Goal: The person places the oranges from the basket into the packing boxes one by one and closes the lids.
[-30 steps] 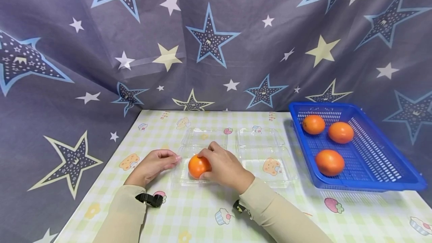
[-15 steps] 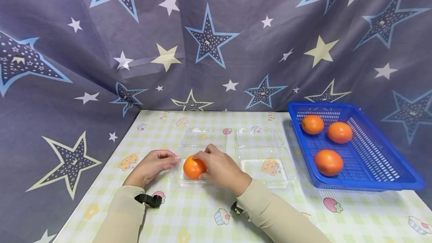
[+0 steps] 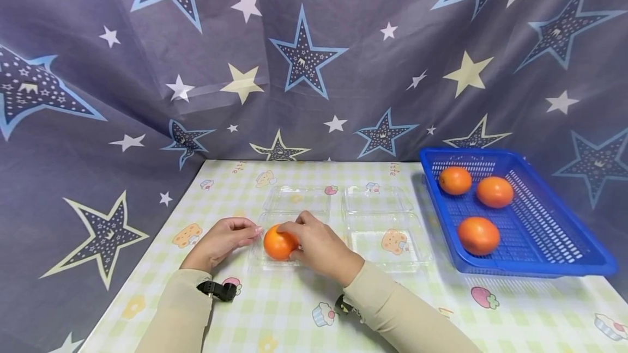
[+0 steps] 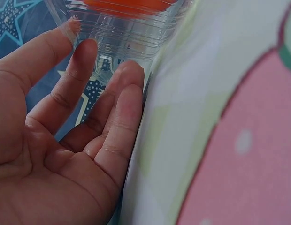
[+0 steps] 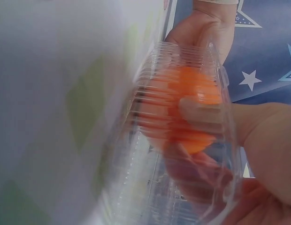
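Observation:
My right hand [image 3: 319, 244] grips an orange round fruit [image 3: 277, 244] and holds it inside the left clear plastic container [image 3: 267, 264], near its left end. The right wrist view shows my fingers [image 5: 202, 112] curled round the fruit [image 5: 192, 93] behind the ribbed clear wall [image 5: 150, 178]. My left hand [image 3: 223, 239] lies on the table left of the container, its fingertips against the container's left wall. In the left wrist view its fingers [image 4: 84, 70] are loosely extended and touch the container [image 4: 122, 37]. The fruit [image 4: 126, 5] shows orange above them.
A second clear container [image 3: 387, 255] stands open to the right, both lids [image 3: 378, 199] folded back. A blue slotted basket [image 3: 535, 271] at the far right holds three orange fruits [image 3: 478, 236]. A checked cloth [image 3: 275, 309] covers the table; a starred curtain hangs behind.
My right hand has slid the orange fruit a little to the left inside the container. The left hand has stayed where it was.

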Demonstrator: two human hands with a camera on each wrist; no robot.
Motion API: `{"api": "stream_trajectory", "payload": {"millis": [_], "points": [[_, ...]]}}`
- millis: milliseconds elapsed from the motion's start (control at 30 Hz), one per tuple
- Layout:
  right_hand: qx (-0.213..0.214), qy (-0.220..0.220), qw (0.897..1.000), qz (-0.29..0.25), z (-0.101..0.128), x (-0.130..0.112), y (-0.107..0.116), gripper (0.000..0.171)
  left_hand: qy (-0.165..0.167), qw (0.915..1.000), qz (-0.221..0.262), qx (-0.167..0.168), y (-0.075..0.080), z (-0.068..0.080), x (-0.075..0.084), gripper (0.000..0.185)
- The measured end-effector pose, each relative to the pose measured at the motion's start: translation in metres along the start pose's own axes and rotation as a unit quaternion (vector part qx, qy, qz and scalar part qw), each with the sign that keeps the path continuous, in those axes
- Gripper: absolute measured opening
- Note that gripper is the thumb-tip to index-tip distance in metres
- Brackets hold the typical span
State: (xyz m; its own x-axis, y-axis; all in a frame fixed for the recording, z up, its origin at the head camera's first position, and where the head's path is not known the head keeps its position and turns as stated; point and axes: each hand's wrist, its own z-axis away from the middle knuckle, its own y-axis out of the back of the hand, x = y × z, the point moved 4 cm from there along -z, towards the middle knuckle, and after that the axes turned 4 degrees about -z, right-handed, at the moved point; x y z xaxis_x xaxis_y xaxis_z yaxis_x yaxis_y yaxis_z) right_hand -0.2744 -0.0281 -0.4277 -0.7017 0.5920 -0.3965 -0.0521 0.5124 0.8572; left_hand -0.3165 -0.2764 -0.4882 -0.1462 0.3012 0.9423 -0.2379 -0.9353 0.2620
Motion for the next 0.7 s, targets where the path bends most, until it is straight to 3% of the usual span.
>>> {"api": "stream_trajectory", "payload": {"millis": [700], "points": [[0.016, 0.010, 1.000, 0.008, -0.0012, -0.0012, -0.0052, 0.054, -0.006, 1.0000, -0.003, -0.003, -0.0006, -0.0006, -0.0001, 0.024]]}}
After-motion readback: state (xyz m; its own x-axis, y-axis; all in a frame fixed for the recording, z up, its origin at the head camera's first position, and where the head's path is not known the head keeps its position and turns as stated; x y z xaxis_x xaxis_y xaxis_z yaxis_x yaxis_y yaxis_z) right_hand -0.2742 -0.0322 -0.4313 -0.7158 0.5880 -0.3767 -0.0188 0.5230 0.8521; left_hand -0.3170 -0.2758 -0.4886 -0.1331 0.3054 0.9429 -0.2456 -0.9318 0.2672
